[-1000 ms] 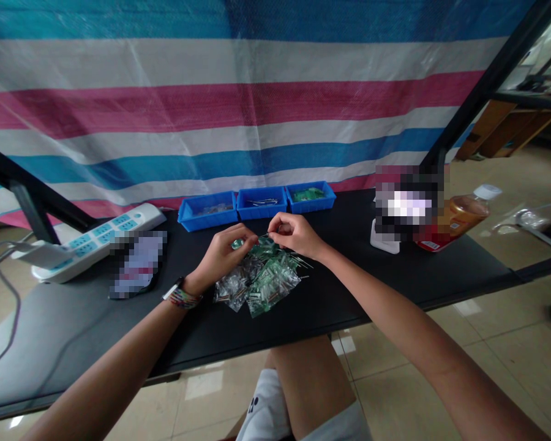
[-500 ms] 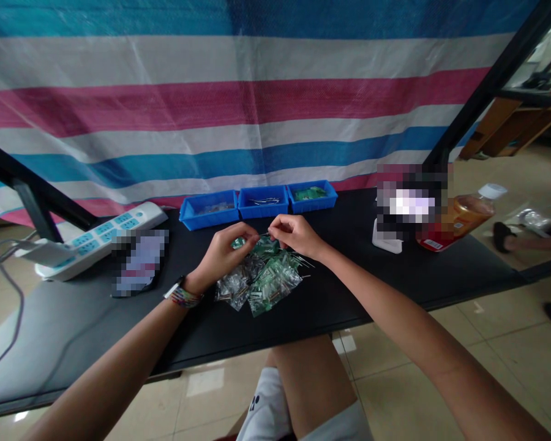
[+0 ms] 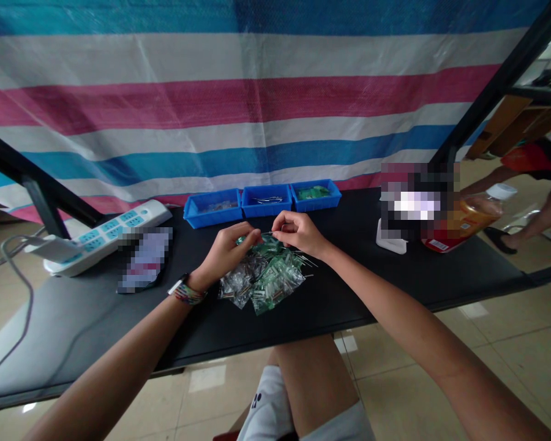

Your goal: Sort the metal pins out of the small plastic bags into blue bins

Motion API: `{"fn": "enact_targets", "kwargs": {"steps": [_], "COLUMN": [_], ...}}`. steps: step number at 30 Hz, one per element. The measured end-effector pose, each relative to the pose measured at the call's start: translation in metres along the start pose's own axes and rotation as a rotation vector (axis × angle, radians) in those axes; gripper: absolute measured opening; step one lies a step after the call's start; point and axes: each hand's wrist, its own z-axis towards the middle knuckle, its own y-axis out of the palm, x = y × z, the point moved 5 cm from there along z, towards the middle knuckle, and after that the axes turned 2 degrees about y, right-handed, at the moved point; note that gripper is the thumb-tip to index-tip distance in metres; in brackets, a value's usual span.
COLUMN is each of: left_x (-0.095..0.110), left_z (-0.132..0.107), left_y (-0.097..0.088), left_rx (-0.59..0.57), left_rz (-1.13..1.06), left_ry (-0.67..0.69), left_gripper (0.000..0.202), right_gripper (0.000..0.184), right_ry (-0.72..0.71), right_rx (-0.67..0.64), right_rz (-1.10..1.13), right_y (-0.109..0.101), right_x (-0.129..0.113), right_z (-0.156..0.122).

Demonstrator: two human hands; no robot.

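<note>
Over a heap of small clear and green plastic packets (image 3: 278, 283), my two hands face each other with fingertips close together. My left hand (image 3: 232, 250) is closed in a pinch, thumb against the bent fingers. My right hand (image 3: 299, 234) also pinches. A thin metal pin (image 3: 267, 233) spans the small gap between the fingertips; its ends are hidden in them. Several loose metal pins (image 3: 308, 260) stick out of the heap at its right side, below my right wrist.
Behind the heap stand three blue bins: left with clear packets (image 3: 212, 216), middle with metal pins (image 3: 266, 209), right with green packets (image 3: 315, 200). A power strip (image 3: 114, 229) and blurred phone (image 3: 144, 260) lie left. A bottle (image 3: 468, 222) and white object (image 3: 392, 240) stand right.
My hands stay pinched over the heap, with the right fingers slightly shifted and the pin now clearer. The view has moved a little. More of another person's body shows at the right edge.
</note>
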Motion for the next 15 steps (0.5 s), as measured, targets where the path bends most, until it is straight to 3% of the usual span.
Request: {"fn": "enact_targets", "kwargs": {"steps": [4,10,13,15], "left_x": [-0.005,-0.007,-0.005,-0.001], "left_z": [0.0,0.0,0.001,0.001], "left_y": [0.0,-0.002,-0.003,-0.003], "left_rx": [0.006,0.025,0.016,0.0], "left_rz": [-0.072,-0.116,-0.098,-0.063], "left_ry": [-0.066,-0.088,-0.079,-0.043], "left_gripper": [0.053,0.051,0.048,0.04], "right_gripper": [0.02,0.023,0.035,0.032], "right_ry": [-0.025,0.005,0.013,-0.032], "right_rx": [0.05,0.456,0.46,0.45], "right_rz": [-0.006,-0.037,-0.161,-0.274], "right_y": [-0.004,-0.03,-0.037,-0.041], "right_x": [0.001,0.011,0.013,0.011], "right_z": [0.002,0.02,0.026,0.024]}}
